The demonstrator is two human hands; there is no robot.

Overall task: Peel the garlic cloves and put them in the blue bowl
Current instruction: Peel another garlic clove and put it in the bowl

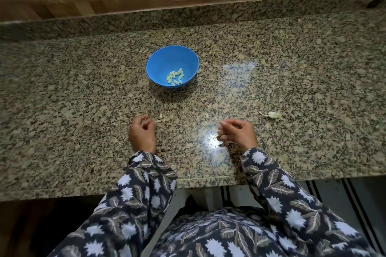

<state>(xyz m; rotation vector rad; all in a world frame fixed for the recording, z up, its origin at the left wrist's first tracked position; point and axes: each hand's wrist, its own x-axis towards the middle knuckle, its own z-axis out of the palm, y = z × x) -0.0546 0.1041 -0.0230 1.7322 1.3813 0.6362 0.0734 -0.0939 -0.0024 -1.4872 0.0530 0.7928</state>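
Head view — the blue bowl point(154, 64) sits far-centre on the granite counter point(292, 69), peeled garlic cloves point(175, 78) inside. A garlic remnant point(273, 115) lies to the right. The left hand point(143, 133) rests nearer, fingers loosely curled, nothing visible in it; the right hand point(238, 131) curls inward — whether it pinches anything, I cannot tell.

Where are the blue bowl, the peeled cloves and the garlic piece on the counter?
blue bowl point(167, 58): head view, bare inner wall.
peeled cloves point(171, 73): head view, one clove of the pile.
garlic piece point(274, 115): head view, its pale body.
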